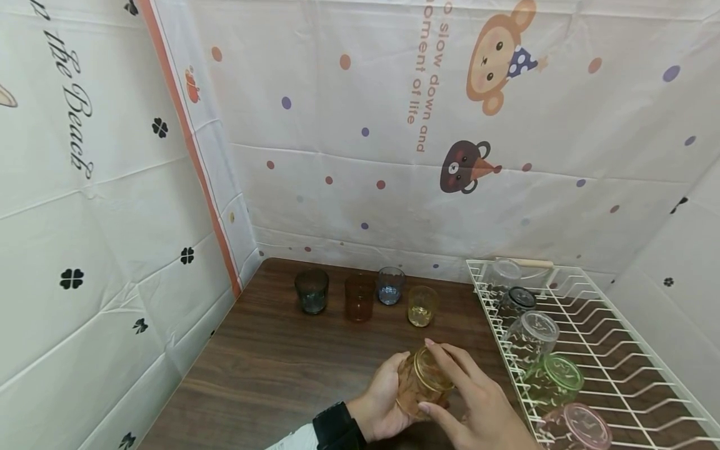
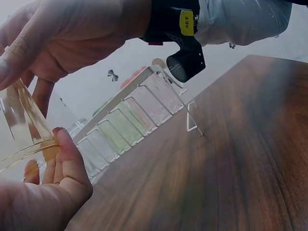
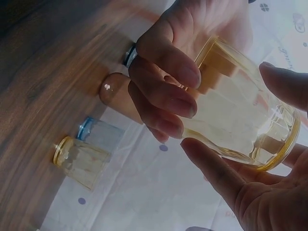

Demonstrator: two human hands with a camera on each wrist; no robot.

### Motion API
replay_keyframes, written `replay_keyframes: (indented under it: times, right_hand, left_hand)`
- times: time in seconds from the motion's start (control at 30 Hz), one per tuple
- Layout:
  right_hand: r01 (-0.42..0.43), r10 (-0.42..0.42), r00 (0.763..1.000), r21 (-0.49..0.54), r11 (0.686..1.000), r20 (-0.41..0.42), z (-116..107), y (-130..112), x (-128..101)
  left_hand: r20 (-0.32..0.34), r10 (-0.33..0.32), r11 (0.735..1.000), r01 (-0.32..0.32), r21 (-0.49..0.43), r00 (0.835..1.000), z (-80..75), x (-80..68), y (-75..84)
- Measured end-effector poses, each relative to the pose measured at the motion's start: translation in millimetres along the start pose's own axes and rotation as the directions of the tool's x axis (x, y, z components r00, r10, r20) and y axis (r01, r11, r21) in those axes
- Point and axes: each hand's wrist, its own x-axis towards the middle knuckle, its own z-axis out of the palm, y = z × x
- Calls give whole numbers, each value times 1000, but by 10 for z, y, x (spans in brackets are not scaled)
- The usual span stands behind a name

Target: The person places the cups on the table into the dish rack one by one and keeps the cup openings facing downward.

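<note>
My left hand (image 1: 382,400) & right hand (image 1: 478,406) both grip the amber glass (image 1: 420,381), tilted, above the table (image 1: 270,375), near the rack (image 1: 619,362).

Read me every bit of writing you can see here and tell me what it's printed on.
"the Beach": black script on the left curtain, start cut off.
"slow down and", "moment of life": orange letters on the back curtain, partly cut off.
Yellow tag on the wrist camera mount: two or three characters, too blurred to read.

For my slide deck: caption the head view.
Both hands hold an amber glass beside a drying rack.
</note>
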Motion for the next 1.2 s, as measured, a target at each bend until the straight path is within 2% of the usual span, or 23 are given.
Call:
replay_keyframes:
  times: [0.33,0.53,0.77,0.93,1.03,1.13,1.2]
  right_hand:
    - [45,-47,998,-30,999,-43,-5,41,-22]
    - [33,-34,999,-25,999,-37,-22,33,-40]
    - [23,-26,998,-65,998,-58,-113,21,-34]
    - [33,-38,992,-48,998,-123,-273,85,7]
    - [2,-14,988,-77,997,-156,-431,126,36]
    - [-39,19,979,-96,995,-202,-604,187,56]
    - [-30,4,967,-96,995,-254,-711,266,72]
  left_hand:
    - [-46,-27,1000,27,-8,999,30,-22,2]
    - [-57,3,1000,-3,-3,998,44,-34,4]
    - [-103,47,996,-38,80,994,14,-38,34]
    - [-154,91,989,-72,127,984,-88,-46,49]
    - [-170,109,985,-83,154,979,-163,-75,57]
    - [-185,121,979,-86,183,975,-238,-119,68]
    - [-198,129,975,-88,203,972,-292,-152,79]
